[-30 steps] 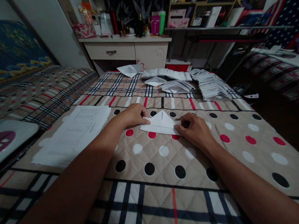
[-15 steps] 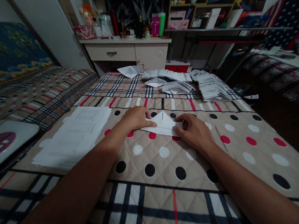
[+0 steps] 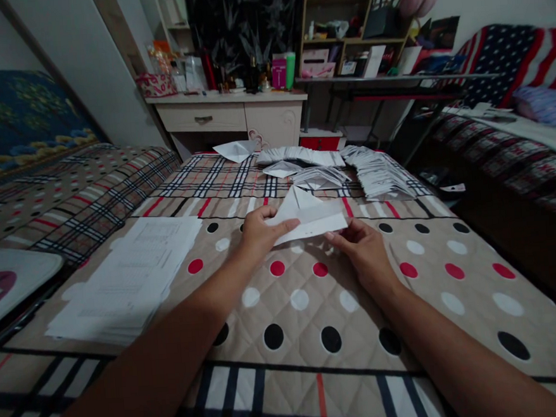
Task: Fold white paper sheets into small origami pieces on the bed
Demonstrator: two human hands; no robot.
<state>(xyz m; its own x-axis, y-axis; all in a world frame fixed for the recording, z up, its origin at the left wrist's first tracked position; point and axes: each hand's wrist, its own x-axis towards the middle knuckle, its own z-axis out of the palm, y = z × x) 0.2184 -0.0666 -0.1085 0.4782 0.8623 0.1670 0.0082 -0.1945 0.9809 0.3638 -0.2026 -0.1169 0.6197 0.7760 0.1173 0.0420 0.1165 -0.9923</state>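
A folded white sheet of paper, with a pointed top and a straight band along its lower edge, is raised a little off the bedspread in front of me. My left hand grips its left end, thumb on the near face and fingers behind. At the lower right corner is my right hand, its thumb and fingers near or on the edge; whether they pinch it is hard to make out.
A pile of printed sheets lies on the bedspread to the left. Farther back are rows of folded papers, a smaller folded stack and a separate folded piece. A white dresser stands beyond.
The folded paper has come up off the bedspread and tilted, showing its lower band more. My left hand has lifted with it, and my right hand has shifted to its lower right corner.
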